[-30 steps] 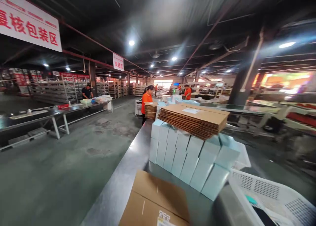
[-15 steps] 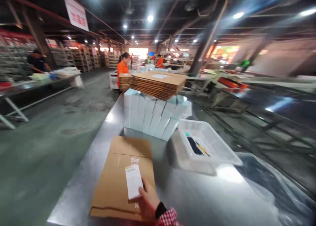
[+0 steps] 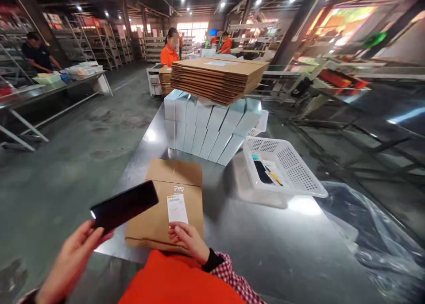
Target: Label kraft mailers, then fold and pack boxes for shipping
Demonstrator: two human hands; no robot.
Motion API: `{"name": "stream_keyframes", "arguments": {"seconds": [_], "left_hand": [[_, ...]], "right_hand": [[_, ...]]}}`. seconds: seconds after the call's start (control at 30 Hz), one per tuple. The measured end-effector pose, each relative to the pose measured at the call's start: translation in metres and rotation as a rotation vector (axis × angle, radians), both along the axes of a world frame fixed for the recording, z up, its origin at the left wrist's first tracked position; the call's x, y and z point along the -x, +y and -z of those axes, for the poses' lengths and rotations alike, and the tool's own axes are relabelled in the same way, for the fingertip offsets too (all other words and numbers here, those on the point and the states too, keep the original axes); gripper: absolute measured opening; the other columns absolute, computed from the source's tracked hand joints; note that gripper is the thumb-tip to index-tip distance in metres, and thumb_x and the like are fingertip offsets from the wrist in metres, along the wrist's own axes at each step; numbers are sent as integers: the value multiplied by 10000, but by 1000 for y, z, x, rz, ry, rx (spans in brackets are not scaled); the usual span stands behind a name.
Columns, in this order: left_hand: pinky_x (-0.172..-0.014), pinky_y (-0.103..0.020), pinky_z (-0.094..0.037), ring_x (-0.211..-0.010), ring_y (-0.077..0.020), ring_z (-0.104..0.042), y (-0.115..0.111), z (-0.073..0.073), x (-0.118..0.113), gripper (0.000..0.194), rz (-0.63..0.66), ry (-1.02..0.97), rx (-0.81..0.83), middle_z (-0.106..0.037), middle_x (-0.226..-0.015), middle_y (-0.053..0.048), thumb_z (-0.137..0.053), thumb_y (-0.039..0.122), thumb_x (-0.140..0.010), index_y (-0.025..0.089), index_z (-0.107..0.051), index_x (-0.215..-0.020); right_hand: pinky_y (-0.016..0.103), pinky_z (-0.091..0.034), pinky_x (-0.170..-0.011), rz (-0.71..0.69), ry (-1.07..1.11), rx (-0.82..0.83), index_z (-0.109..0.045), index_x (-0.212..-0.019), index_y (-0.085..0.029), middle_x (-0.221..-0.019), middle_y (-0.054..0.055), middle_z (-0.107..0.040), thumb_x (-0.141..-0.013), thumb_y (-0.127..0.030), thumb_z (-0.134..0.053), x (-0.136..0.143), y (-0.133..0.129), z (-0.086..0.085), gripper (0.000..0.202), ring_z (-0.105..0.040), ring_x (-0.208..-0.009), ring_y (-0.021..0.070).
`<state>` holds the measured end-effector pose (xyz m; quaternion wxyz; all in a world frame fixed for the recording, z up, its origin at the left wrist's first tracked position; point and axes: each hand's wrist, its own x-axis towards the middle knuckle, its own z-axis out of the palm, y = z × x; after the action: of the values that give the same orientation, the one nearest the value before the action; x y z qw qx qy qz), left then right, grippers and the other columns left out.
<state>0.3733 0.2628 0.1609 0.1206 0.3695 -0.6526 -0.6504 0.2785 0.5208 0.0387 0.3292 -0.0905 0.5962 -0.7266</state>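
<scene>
A black smartphone (image 3: 125, 205) with a dark screen is gripped at its near end by my left hand (image 3: 78, 246), out to the left of the cardboard box. My right hand (image 3: 188, 238) pinches the lower edge of a white printed label slip (image 3: 177, 209). Under the slip lies a flat brown cardboard box (image 3: 149, 224), close to the near edge of the metal table (image 3: 232, 242). Printed marks show on the box just above the slip.
White boxes (image 3: 199, 127) stand stacked behind, with flat cardboard (image 3: 215, 80) on top. A white plastic basket (image 3: 299, 171) at the right holds a dark object and a yellow pen. Clear plastic sheeting (image 3: 372, 233) hangs at the right edge. A person in orange (image 3: 169, 54) stands further back.
My left hand has come into view at the left with the smartphone. My right hand remains on the label slip, at its lower edge. The camera view has tipped downward.
</scene>
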Motion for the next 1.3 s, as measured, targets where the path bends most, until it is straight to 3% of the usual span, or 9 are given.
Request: {"name": "stream_keyframes", "arguments": {"seconds": [0.1, 0.2, 0.3, 0.37, 0.43, 0.6, 0.77, 1.1, 1.3], "left_hand": [[-877, -351, -527, -1010, -250, -642, 71, 38, 38, 593, 294, 128, -335, -683, -1100, -85, -778, 424, -650, 165, -565, -1139], [-1001, -391, -450, -1159, -253, -565, 143, 70, 64, 527, 542, 198, -441, -629, -1215, -88, -703, 381, -744, 201, -530, -1207], [-1071, -400, -369, -1218, -262, -514, 178, 90, 74, 447, 881, 134, -378, -634, -1202, -95, -695, 382, -751, 193, -590, -1142], [-1017, -404, -416, -1155, -279, -557, 181, 102, 74, 420, 1070, -2, -371, -661, -1132, -110, -709, 425, -726, 180, -629, -1058], [-935, -395, -470, -1073, -277, -602, 177, 114, 72, 453, 1161, -128, -401, -671, -1090, -113, -712, 474, -707, 186, -627, -1046], [-939, -359, -471, -1093, -250, -592, 170, 125, 63, 462, 1100, -255, -428, -665, -1102, -92, -708, 492, -708, 213, -619, -1065], [-876, -372, -514, -1122, -277, -583, 163, 115, 59, 494, 848, -304, -438, -608, -1218, -104, -706, 487, -714, 223, -572, -1110], [-801, -292, -538, -952, -226, -660, 146, 117, 43, 547, 566, -291, -345, -683, -1065, -64, -781, 500, -610, 206, -599, -1034], [-701, -207, -519, -724, -130, -623, 135, 108, 49, 632, 401, -191, -131, -686, -846, 1, -806, 563, -506, 188, -626, -981]], "right_hand": [[377, -452, -923, 111, -119, 289, -499, -1286, -256, -1198, 80, -608, -786, -548, -627, -11, -6, -11, 592, -593, -1049, 198], [388, -409, -1010, 448, -31, 422, -501, -1278, -278, -1299, 58, -553, -781, -496, -650, -8, 3, -10, 563, -532, -1163, 211], [420, -329, -1096, 737, 35, 271, -518, -1271, -245, -1334, 62, -533, -800, -481, -618, 1, 35, 13, 536, -459, -1256, 229], [439, -267, -1134, 799, 83, 59, -520, -1281, -224, -1361, 73, -511, -819, -528, -561, 4, 65, 35, 554, -407, -1306, 239], [440, -211, -1158, 808, 165, -152, -515, -1296, -214, -1386, 78, -486, -820, -581, -516, 6, 97, 56, 601, -355, -1346, 242], [464, -234, -1139, 817, 235, -360, -438, -1357, -167, -1427, 127, -429, -787, -594, -531, 3, 155, 96, 718, -377, -1330, 269], [442, -342, -1073, 848, 172, -290, -370, -1381, -159, -1352, 126, -502, -817, -529, -510, -8, 166, 122, 689, -523, -1172, 246], [386, -486, -852, 858, 13, -217, -365, -1362, -133, -975, 83, -652, -804, -483, -536, -12, 168, 142, 681, -609, -877, 212], [374, -484, -864, 854, -16, -199, -370, -1353, -119, -1066, 105, -636, -795, -473, -542, -13, 170, 146, 683, -601, -955, 221]]}}
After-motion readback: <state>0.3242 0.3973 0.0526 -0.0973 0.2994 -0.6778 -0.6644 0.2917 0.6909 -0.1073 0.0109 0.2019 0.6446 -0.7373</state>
